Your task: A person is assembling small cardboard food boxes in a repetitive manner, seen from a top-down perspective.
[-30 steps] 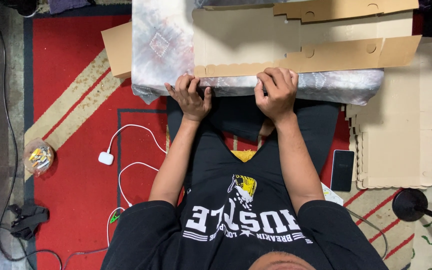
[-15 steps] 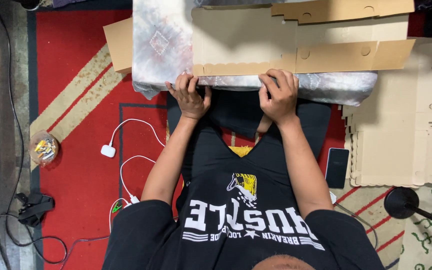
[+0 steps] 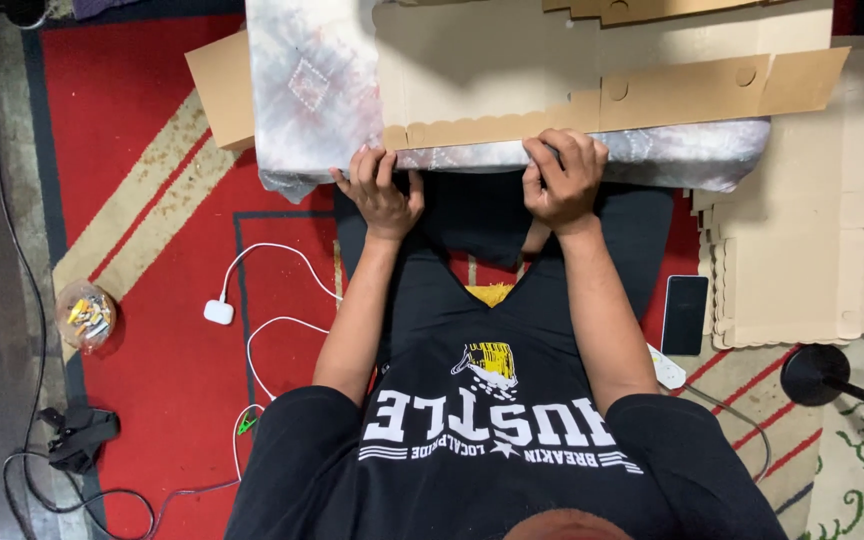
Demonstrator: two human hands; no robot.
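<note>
A flat brown cardboard sheet (image 3: 512, 60) with a scalloped, folded near flap lies on a low table draped in a grey-white patterned cloth (image 3: 302, 90). My right hand (image 3: 562, 178) curls its fingers over the near edge of the cardboard flap and grips it. My left hand (image 3: 380, 192) rests with fingers spread at the table's near edge, fingertips touching the cloth by the flap's left corner. It holds nothing. Both forearms reach forward over my crossed legs.
A stack of flat cardboard sheets (image 3: 802, 250) lies to the right, with a dark phone (image 3: 685, 314) beside it. On the red rug (image 3: 142, 130) to the left are a white charger with cable (image 3: 218, 312) and a small plastic bag (image 3: 85, 315). A black round stand base (image 3: 817, 373) sits at lower right.
Both hands stay at the table's near edge. My right hand's fingers have curled tighter over the cardboard flap. The view has shifted slightly.
</note>
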